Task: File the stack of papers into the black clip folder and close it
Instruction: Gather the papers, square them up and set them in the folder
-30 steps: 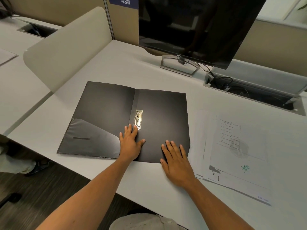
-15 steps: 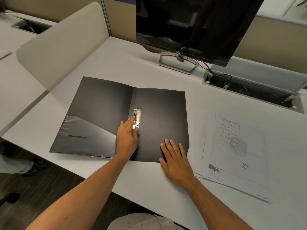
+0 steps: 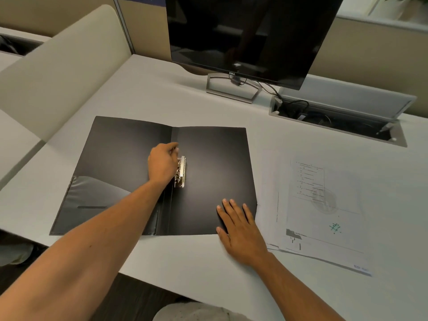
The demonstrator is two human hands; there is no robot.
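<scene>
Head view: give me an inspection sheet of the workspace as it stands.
Surface: white desk, flat, bare at the back left.
Job's things: black clip folder lying open; metal clip at its spine; stack of papers to the folder's right, not yet filed.
Clutter: nothing seen.
Grip: left hand curled at the clip; right hand flat on the folder's near right corner.
Cables: in the open cable tray and behind the monitor.
Surroundings: beige dividers, screen off.
</scene>
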